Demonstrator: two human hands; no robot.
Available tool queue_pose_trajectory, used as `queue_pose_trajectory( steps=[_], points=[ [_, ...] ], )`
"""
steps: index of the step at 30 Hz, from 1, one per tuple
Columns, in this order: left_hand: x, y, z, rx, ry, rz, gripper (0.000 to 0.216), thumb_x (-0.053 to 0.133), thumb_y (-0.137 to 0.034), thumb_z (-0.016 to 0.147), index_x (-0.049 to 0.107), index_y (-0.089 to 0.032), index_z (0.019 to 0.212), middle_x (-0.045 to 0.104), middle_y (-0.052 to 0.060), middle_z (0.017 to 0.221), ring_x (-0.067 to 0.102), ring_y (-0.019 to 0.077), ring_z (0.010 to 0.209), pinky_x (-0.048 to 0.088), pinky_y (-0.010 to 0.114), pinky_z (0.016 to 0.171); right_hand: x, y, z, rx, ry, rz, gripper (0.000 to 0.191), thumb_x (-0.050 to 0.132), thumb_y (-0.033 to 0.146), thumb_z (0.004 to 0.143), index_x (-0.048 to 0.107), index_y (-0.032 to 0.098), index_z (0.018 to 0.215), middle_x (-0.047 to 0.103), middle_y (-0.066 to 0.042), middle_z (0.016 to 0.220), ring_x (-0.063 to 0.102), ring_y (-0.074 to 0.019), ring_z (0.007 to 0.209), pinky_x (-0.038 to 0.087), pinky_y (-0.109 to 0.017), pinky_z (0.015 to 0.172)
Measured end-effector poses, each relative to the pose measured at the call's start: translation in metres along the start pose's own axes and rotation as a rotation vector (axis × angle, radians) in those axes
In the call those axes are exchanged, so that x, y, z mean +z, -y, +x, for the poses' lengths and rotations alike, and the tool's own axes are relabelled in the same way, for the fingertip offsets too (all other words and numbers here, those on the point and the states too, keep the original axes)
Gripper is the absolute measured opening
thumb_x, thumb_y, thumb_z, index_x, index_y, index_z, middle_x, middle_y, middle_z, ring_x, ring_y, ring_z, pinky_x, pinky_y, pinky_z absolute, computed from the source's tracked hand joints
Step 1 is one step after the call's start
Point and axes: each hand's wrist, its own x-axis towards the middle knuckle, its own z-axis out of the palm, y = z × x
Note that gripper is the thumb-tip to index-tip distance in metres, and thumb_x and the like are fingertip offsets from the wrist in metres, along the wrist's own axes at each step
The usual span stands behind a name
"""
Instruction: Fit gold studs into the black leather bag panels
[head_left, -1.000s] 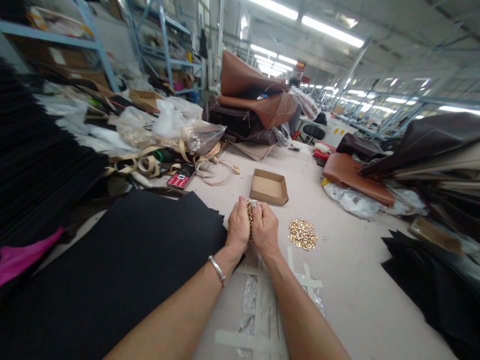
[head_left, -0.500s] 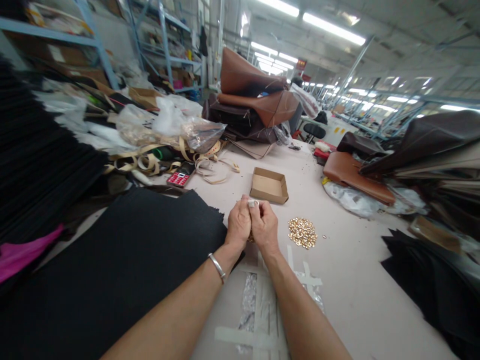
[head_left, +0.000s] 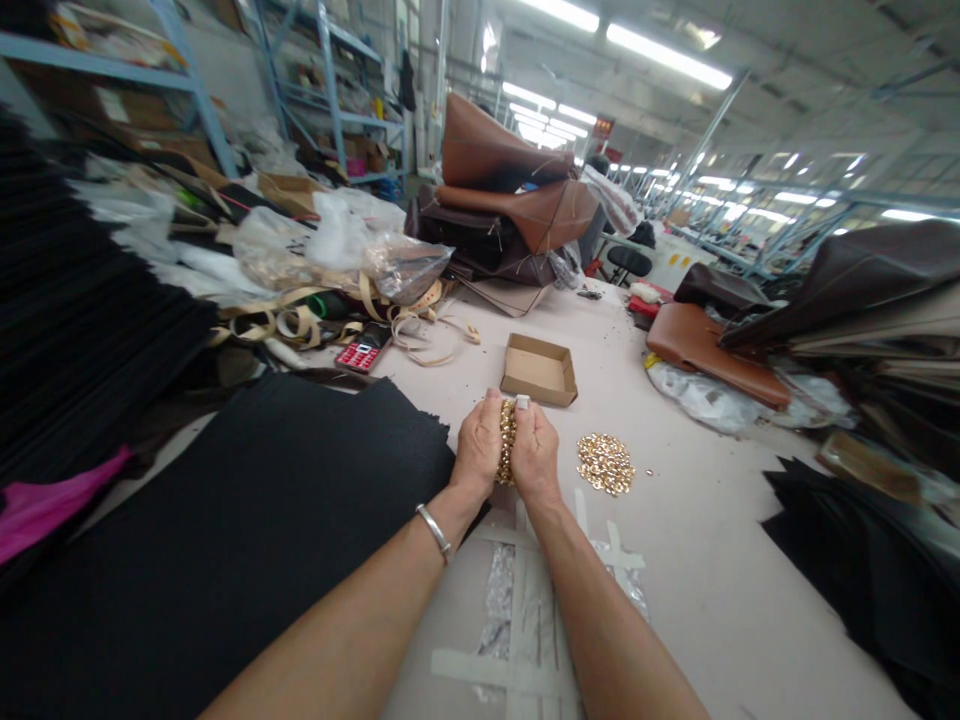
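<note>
Cupped together over the table, my left hand [head_left: 478, 442] and my right hand [head_left: 535, 450] hold a heap of small gold metal pieces [head_left: 507, 445] between the palms. Both thumbs lie along the top, and the right thumb has a whitish wrap near its tip. The fingers underneath are hidden. A loose pile of the same gold pieces [head_left: 604, 464] lies on the table to the right of my right hand, with one single piece apart from it. Just beyond my hands stands a shallow open cardboard box [head_left: 538, 370].
A stack of black sheets [head_left: 247, 540] covers the table's left side. More black sheets [head_left: 877, 590] lie at the right. Brown leather bags [head_left: 517, 200] are piled at the back. Tape strips [head_left: 532, 600] cross the near table. A red-and-black calculator-like object [head_left: 363, 348] lies back left.
My hands have parted slightly at the top, the thumbs now side by side rather than overlapping. The gold pieces between the palms now show. The pile and box have not moved.
</note>
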Motion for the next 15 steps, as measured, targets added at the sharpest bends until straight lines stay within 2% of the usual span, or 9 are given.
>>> queue_pose_trajectory(
  steps=[6,15],
  points=[
    [-0.0026,-0.0081,-0.0022,-0.040,-0.043,0.026,0.044,0.056,-0.056,0.086,0.060,-0.019,0.062,0.059,-0.001,0.060,0.050,0.0150,0.061,0.038,0.026,0.061,0.0018,0.0011,-0.0038,-0.029,0.008,-0.032,0.036,0.038,0.045,0.096,0.045,0.023,0.070,0.046,0.004,0.064,0.043,-0.0147,0.063,0.033,-0.028,0.064],
    [0.0003,-0.0036,0.0019,-0.070,-0.128,-0.042,0.047,0.045,-0.059,0.090,0.059,-0.019,0.069,0.060,0.000,0.062,0.053,0.0153,0.060,0.040,0.026,0.059,0.0035,-0.0049,-0.0005,0.042,0.032,0.016,0.043,0.033,0.050,0.098,0.060,0.019,0.086,0.062,-0.001,0.077,0.054,-0.0170,0.072,0.040,-0.028,0.068]
  ],
)
